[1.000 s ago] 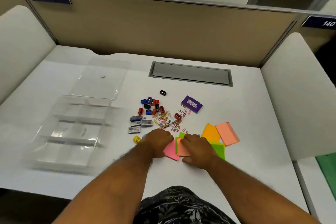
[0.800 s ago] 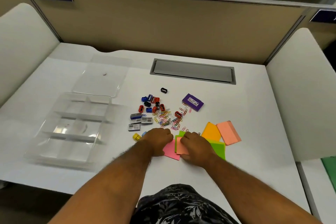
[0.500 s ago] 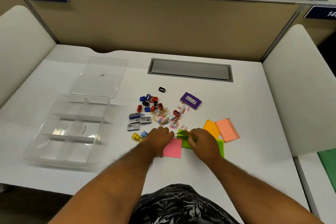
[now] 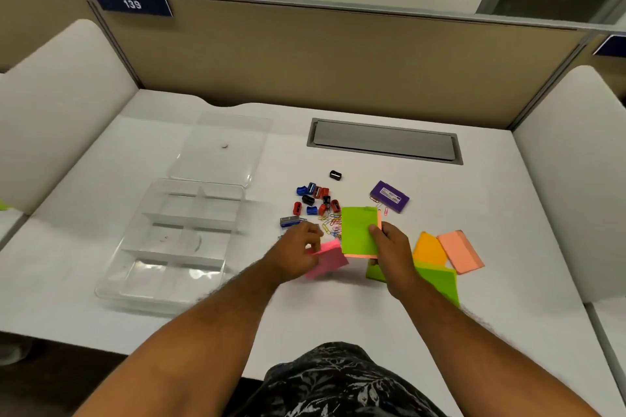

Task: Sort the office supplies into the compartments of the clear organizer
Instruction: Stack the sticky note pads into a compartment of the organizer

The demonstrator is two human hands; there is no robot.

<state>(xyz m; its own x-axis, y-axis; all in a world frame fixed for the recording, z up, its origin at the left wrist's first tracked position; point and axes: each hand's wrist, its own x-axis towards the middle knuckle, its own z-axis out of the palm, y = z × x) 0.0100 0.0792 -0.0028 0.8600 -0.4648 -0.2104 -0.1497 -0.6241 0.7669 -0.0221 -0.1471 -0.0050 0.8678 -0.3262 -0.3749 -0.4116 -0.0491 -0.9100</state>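
Note:
The clear organizer [image 4: 135,267] lies on the desk at the left, its compartments holding nothing. My right hand [image 4: 393,249] grips a stack of sticky notes, green on top of salmon [image 4: 359,230], lifted and tilted off the desk. My left hand [image 4: 298,256] pinches a pink sticky pad [image 4: 327,259], one edge raised. Behind the hands lie coloured paper clips [image 4: 330,222], red, blue and black pencil sharpeners [image 4: 315,198], a staple box [image 4: 289,221] and a purple box [image 4: 389,196]. Orange [image 4: 430,249], salmon [image 4: 460,250] and green [image 4: 437,279] pads lie at the right.
The organizer's clear lid [image 4: 220,149] lies behind it. A grey cable hatch [image 4: 384,140] is set into the desk at the back. White side panels [image 4: 569,166] and a tan rear partition [image 4: 305,54] bound the desk. One black sharpener [image 4: 335,175] lies apart.
My right hand has lifted the green and salmon notes off the desk. My left hand has taken hold of the pink pad and raised its edge. The camera has shifted.

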